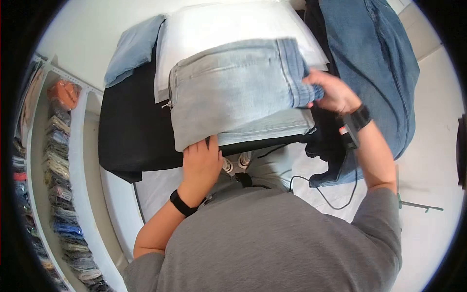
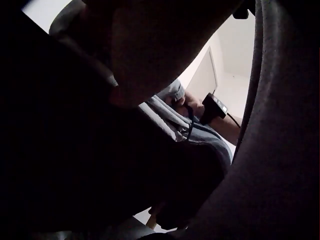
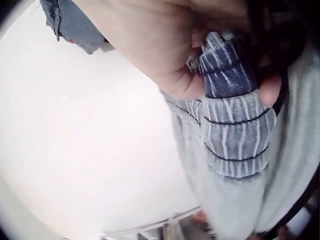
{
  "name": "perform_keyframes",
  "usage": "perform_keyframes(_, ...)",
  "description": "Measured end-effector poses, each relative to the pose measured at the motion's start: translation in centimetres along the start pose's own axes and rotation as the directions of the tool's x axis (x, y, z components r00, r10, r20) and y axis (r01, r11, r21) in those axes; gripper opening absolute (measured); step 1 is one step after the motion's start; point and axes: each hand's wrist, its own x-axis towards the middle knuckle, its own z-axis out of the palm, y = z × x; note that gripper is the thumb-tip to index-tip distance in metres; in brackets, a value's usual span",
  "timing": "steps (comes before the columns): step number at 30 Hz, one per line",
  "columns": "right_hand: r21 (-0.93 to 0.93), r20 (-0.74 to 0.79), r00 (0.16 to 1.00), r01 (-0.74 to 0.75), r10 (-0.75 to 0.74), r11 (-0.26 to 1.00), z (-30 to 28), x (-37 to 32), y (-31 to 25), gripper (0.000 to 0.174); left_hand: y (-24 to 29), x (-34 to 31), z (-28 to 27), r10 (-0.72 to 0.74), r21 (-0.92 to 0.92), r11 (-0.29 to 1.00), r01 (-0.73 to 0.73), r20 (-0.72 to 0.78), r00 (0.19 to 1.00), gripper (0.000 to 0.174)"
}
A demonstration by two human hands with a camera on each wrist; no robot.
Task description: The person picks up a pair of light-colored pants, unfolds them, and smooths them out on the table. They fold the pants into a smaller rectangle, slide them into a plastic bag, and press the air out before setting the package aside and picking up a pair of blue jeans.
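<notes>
While black tabletop (image 1: 134, 129) extends leftward, our right hand (image 1: 334, 92) pinches the denim garment (image 1: 228, 85); our left hand (image 1: 202, 160) touches its edge, grip unclear. The pale-blue garment is folded.

grey short-sleeved shirt (image 1: 262, 238) | black wristbands (image 1: 183, 203) | trousers (image 1: 276, 168) seemingly pale grey

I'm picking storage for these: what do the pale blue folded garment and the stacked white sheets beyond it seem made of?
The pale blue folded garment: probably matte cotton denim, from its faded surface and stitched seams. The stacked white sheets: perhaps thin plastic, given their shine and translucent edges, though paper remains possible.
</notes>
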Motion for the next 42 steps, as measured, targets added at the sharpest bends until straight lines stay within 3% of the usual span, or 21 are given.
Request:
perform_keyframes(3,0.009,-0.078,0.990,-0.115,0.116,0.993,-1.5,0.6,5.7,0.026,-0.1,-0.3,0.1,0.014,-0.011,1.000,-0.014,-0.010,1.000,0.056)
perform_keyframes(4,0.046,-0.140,0.987,-0.075,0.081,0.996,-0.4,0.1,5.4,0.026,-0.1,-0.3,0.0,0.016,-0.010,1.000,-0.016,-0.011,1.000,0.056)
perform_keyframes(7,0.022,-0.129,0.991,-0.023,0.025,0.999,0.1,-0.8,4.2,0.026,-0.1,-0.4,-0.3,0.020,0.004,1.000,-0.020,0.002,1.000,0.052)
perform_keyframes(12,-0.013,-0.253,0.964,-0.086,0.080,0.996,0.1,-1.3,4.9,0.027,-0.6,-0.4,-0.9,0.083,-0.088,0.993,-0.083,-0.001,0.997,0.052)
perform_keyframes(15,-0.013,-0.307,0.951,-0.036,0.030,0.999,0.2,-1.1,5.9,0.027,-1.0,-0.9,-0.8,0.098,-0.146,0.985,-0.095,0.012,0.995,0.054)
perform_keyframes(19,-0.069,-0.268,0.962,0.036,-0.053,0.997,0.4,-2.7,4.3,0.030,-1.2,-0.8,-1.2,0.135,-0.143,0.982,-0.127,0.047,0.990,0.054)
perform_keyframes(22,-0.085,-0.354,0.934,0.009,-0.039,0.996,-0.1,-2.4,6.2,0.028,-1.0,-0.7,-1.1,0.156,-0.106,0.983,-0.151,0.042,0.987,0.056)
perform_keyframes(25,-0.048,-0.360,0.933,-0.008,-0.009,0.999,-0.5,-2.2,7.2,0.028,-1.5,-0.8,-2.7,0.149,-0.219,0.968,-0.123,0.105,0.983,0.049)
perform_keyframes(27,-0.091,-0.386,0.922,-0.009,-0.027,0.996,-0.5,-2.1,7.3,0.030,-3.6,-1.2,-3.8,0.555,-0.565,0.685,-0.459,-0.002,0.832,0.031)
perform_keyframes(28,-0.083,-0.446,0.894,0.009,-0.045,0.996,0.0,-2.2,7.3,0.031,-4.0,-0.3,-6.1,0.523,-0.580,0.653,-0.487,-0.120,0.844,0.025)
perform_keyframes(29,-0.088,-0.441,0.896,0.013,-0.051,0.996,0.0,-2.2,7.4,0.031,-4.9,0.8,-6.5,0.462,-0.568,0.668,-0.480,-0.189,0.866,0.028)
perform_keyframes(31,-0.149,-0.447,0.890,0.023,-0.088,0.989,-0.1,-2.2,7.3,0.031,-6.7,3.4,-7.2,0.348,-0.447,0.805,-0.391,-0.178,0.920,0.033)
perform_keyframes(32,-0.184,-0.471,0.873,0.042,-0.126,0.982,0.2,-2.2,7.2,0.031,-6.7,4.3,-6.9,0.347,-0.438,0.807,-0.396,-0.191,0.918,0.033)
perform_keyframes(34,-0.181,-0.485,0.865,0.048,-0.131,0.982,0.6,-2.8,6.7,0.033,-6.2,5.7,-5.7,0.438,-0.307,0.853,-0.422,-0.018,0.899,0.044)
perform_keyframes(36,-0.184,-0.496,0.857,0.053,-0.139,0.981,0.5,-3.3,6.7,0.034,-5.4,6.0,-4.7,0.467,-0.265,0.856,-0.443,0.032,0.884,0.047)
perform_keyframes(37,-0.533,-0.521,0.761,0.064,-0.387,0.844,0.6,-3.6,6.7,0.037,-5.0,6.1,-4.4,0.486,-0.230,0.859,-0.457,0.092,0.869,0.050)
perform_keyframes(38,-0.806,-0.446,0.651,0.007,-0.614,0.592,1.2,-3.9,6.3,0.040,-5.1,6.2,-4.3,0.490,-0.233,0.859,-0.456,0.115,0.864,0.051)
perform_keyframes(39,-0.968,-0.234,0.598,-0.070,-0.767,0.241,2.2,-4.5,5.5,0.046,-5.1,6.4,-4.3,0.500,-0.235,0.853,-0.467,0.108,0.859,0.051)
perform_keyframes(41,-0.997,0.067,0.686,0.023,-0.724,-0.070,5.1,-4.9,3.8,0.048,-5.0,6.6,-4.3,0.505,-0.243,0.853,-0.462,0.161,0.848,0.054)
perform_keyframes(42,-0.987,0.111,0.748,0.008,-0.654,-0.158,5.9,-4.6,4.3,0.047,-5.0,6.8,-4.4,0.514,-0.241,0.848,-0.472,0.155,0.844,0.054)
